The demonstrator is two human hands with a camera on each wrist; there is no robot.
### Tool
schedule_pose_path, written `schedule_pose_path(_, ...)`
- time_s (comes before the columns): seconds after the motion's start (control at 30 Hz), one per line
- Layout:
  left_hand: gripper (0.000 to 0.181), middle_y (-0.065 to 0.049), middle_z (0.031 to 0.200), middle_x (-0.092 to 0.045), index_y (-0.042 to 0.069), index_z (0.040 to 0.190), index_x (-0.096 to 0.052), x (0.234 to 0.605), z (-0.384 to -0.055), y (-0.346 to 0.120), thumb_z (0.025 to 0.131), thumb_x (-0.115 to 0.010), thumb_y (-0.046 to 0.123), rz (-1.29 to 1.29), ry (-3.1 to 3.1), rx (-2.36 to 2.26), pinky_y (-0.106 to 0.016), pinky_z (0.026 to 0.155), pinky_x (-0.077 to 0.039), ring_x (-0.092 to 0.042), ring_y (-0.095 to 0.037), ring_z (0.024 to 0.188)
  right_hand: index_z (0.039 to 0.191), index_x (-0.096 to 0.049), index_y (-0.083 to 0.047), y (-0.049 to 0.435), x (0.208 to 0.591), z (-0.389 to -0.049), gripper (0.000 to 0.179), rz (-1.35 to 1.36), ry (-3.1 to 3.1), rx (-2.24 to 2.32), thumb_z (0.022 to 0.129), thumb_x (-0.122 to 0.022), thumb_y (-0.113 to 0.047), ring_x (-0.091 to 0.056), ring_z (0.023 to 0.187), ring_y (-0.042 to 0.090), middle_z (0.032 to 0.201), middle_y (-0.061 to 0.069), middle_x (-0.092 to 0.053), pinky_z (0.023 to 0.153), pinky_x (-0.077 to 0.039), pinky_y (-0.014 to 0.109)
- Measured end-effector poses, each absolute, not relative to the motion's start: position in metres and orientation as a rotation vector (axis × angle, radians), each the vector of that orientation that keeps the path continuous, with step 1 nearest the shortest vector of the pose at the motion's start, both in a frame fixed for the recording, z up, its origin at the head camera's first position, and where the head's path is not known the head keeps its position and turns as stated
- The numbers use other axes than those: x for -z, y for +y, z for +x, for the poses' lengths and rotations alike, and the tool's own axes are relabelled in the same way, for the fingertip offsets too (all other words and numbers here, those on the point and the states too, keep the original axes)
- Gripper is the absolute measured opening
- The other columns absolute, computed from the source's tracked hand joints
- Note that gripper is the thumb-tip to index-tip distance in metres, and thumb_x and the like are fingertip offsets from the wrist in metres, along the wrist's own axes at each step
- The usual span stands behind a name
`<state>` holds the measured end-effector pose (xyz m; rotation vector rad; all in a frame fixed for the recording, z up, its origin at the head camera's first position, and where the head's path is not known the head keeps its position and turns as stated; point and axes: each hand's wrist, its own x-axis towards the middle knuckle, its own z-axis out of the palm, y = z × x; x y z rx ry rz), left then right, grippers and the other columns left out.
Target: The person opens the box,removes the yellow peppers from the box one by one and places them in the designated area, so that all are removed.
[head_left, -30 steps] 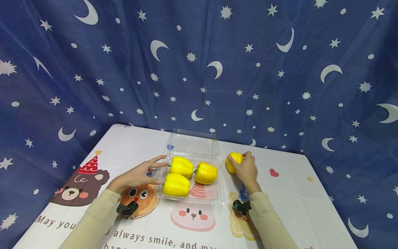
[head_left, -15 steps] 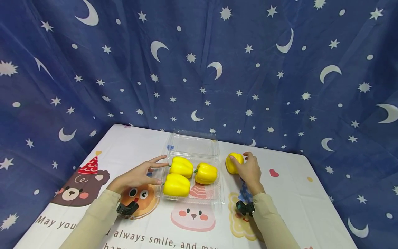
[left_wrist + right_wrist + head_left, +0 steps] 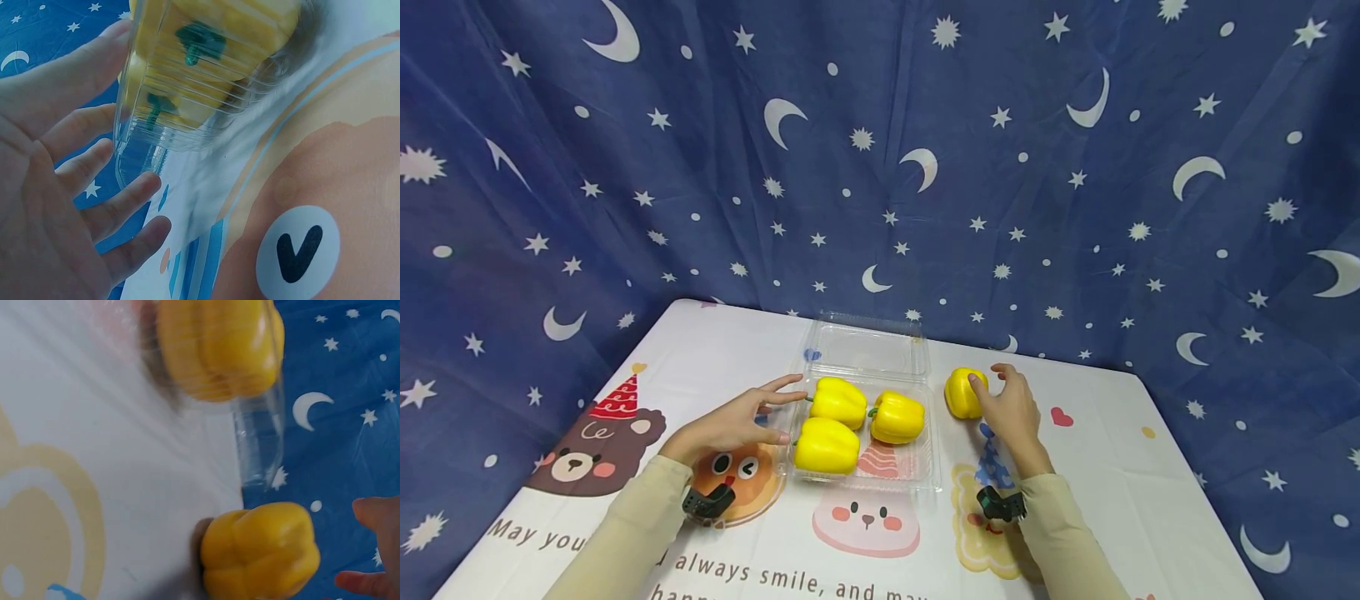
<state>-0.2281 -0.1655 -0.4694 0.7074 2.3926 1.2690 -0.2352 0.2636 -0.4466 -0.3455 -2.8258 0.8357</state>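
A clear plastic clamshell box (image 3: pixel 917 479) lies open on the table with three yellow bell peppers inside. Two of them, a back pepper (image 3: pixel 837 405) and a front pepper (image 3: pixel 825 447), fill its left side; a third pepper (image 3: pixel 897 418) is at the right. My left hand (image 3: pixel 737 425) is spread at the box's left wall, fingertips right at the plastic. A fourth yellow bell pepper (image 3: pixel 964 393) stands on the cloth right of the box. Beside it is my right hand (image 3: pixel 1013 412), thumb and fingers parted; in the right wrist view its fingertips (image 3: pixel 369 512) are apart from that pepper (image 3: pixel 259 553).
The box's transparent lid (image 3: pixel 868 348) is folded back toward the table's far edge. A printed white tablecloth (image 3: pixel 1112 467) covers the table. Behind it hangs a blue curtain (image 3: pixel 955 242) with moons and stars. Each wrist wears a dark band.
My right hand has let go of the loose pepper and drawn back a little to the right. That pepper stays beside the box. My left hand has not moved.
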Motion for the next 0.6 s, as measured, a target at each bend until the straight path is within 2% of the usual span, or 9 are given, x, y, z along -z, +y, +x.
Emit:
schedule_pose_path(0.17,0.068,-0.009,0.171,-0.018,0.011,0.15,-0.05,0.469,-0.228,-0.166,0.089,-0.076,0.024,0.723,2.395,-1.269,-0.072,0.115,-0.031,-0.023,-0.051,0.152,0.14,-0.053,-0.009,0.259,0.441,-0.23,0.058,-0.301,-2.791,-0.844,0.098,-0.057,-0.049,-0.067,0.1,0.034,0.14,0.019,-0.058,0.081,-0.055,0.05)
schedule_pose_path(0.3,0.067,-0.012,0.17,-0.019,0.009,0.15,-0.05,0.468,-0.227,-0.166,0.089,-0.077,0.022,0.744,2.394,-1.278,-0.072,0.115,-0.032,-0.022,-0.05,0.152,0.137,-0.056,-0.01,0.254,0.439,-0.225,0.054,-0.256,-2.764,-0.861,0.098,-0.058,-0.046,-0.068,0.099,0.03,0.136,0.017,-0.063,0.077,-0.055,0.045)
schedule_pose_path(0.6,0.068,-0.012,0.17,-0.02,0.006,0.149,-0.05,0.468,-0.228,-0.166,0.088,-0.077,0.022,0.761,2.396,-1.281,-0.07,0.116,-0.031,-0.019,-0.046,0.154,0.135,-0.058,-0.009,0.24,0.432,-0.214,0.049,-0.194,-2.736,-0.915,0.098,-0.062,-0.041,-0.067,0.105,0.033,0.131,0.016,-0.067,0.081,-0.054,0.048)
